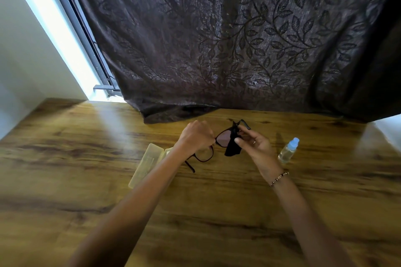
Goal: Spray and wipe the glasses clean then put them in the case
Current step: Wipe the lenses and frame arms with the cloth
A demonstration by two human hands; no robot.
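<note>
Two hands (196,135) (256,145), one glasses (219,141), one cloth (233,147).

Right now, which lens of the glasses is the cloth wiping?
The lens by the right hand, pinched in the black cloth. The other lens, below the left hand, is bare.

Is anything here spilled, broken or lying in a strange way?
Nothing stands out. The spray bottle stands upright, the case lies open on the table, and both hands hold the glasses and cloth.
</note>
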